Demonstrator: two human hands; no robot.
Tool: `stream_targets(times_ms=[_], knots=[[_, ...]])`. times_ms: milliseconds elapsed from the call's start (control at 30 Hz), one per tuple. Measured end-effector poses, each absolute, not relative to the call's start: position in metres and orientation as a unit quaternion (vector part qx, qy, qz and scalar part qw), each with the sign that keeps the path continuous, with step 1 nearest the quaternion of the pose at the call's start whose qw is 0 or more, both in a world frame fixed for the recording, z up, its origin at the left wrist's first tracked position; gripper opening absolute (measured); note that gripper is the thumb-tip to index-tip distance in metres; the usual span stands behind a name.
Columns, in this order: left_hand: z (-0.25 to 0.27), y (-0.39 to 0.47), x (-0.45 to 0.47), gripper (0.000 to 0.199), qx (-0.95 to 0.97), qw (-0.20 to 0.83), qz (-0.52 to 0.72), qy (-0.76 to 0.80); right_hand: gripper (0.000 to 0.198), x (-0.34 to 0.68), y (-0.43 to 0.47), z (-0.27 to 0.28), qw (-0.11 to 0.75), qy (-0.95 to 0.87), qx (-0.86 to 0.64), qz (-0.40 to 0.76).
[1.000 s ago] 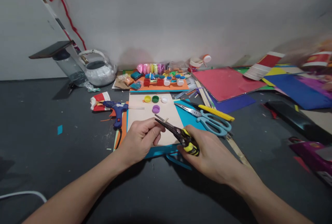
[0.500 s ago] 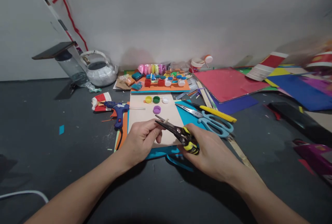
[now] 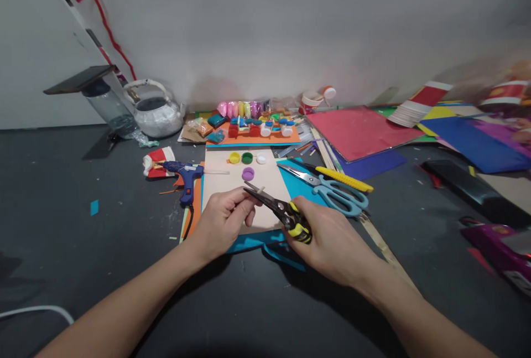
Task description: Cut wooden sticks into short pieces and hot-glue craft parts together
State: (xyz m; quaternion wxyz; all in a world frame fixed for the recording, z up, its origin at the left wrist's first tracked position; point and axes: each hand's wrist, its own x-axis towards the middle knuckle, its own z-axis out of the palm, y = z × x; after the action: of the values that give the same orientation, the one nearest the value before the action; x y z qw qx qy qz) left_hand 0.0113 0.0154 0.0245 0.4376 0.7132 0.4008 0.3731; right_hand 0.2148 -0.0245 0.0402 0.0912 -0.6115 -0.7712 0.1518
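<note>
Single head-worn view, forward and down, close over the dark floor [image 3: 83,181] toward the wall [image 3: 290,26].

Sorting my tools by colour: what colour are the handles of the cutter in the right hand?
Yellow and black handles, gripped by the right hand; seen in the head view.

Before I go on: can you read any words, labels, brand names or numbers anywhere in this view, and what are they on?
No text can be read.
Red and white paper cups: printed bands, blurred, no letters legible.
Purple plastic package: a pale label at its lower edge, too small to read.
Black and yellow cutting pliers in the right hand: no marking visible.
Blue hot glue gun: no label visible.
</note>
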Motion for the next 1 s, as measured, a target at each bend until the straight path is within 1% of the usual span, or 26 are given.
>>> stream_targets(times_ms=[100, 233, 367, 467, 533, 633, 733, 833, 900, 1000], knots=[[0.025, 0.017, 0.012, 0.025, 0.688, 0.485, 0.364, 0.398, 0.014, 0.218, -0.023, 0.038, 0.105, -0.78, -0.597, 0.153], [0.029, 0.019, 0.01, 0.021, 0.636, 0.594, 0.335, 0.363, 0.015, 0.222, -0.021, 0.04, 0.128, -0.795, -0.571, 0.157], [0.03, 0.022, 0.005, 0.027, 0.585, 0.675, 0.303, 0.332, 0.016, 0.223, -0.021, 0.044, 0.119, -0.794, -0.567, 0.183], [0.03, 0.023, 0.003, 0.032, 0.571, 0.699, 0.287, 0.323, 0.014, 0.221, -0.024, 0.047, 0.097, -0.789, -0.575, 0.194], [0.032, 0.022, 0.005, 0.032, 0.568, 0.694, 0.289, 0.334, 0.013, 0.22, -0.025, 0.048, 0.089, -0.785, -0.584, 0.187], [0.033, 0.02, 0.011, 0.023, 0.582, 0.654, 0.321, 0.361, 0.013, 0.219, -0.026, 0.047, 0.086, -0.78, -0.597, 0.165], [0.031, 0.016, 0.015, 0.017, 0.634, 0.558, 0.37, 0.387, 0.013, 0.22, -0.024, 0.043, 0.091, -0.783, -0.598, 0.149], [0.027, 0.015, 0.014, 0.023, 0.693, 0.473, 0.372, 0.396, 0.014, 0.221, -0.021, 0.038, 0.106, -0.788, -0.589, 0.145], [0.025, 0.016, 0.012, 0.025, 0.713, 0.457, 0.36, 0.391, 0.014, 0.221, -0.02, 0.037, 0.118, -0.791, -0.582, 0.149], [0.025, 0.018, 0.009, 0.024, 0.71, 0.48, 0.343, 0.384, 0.013, 0.221, -0.019, 0.038, 0.122, -0.792, -0.578, 0.157]])
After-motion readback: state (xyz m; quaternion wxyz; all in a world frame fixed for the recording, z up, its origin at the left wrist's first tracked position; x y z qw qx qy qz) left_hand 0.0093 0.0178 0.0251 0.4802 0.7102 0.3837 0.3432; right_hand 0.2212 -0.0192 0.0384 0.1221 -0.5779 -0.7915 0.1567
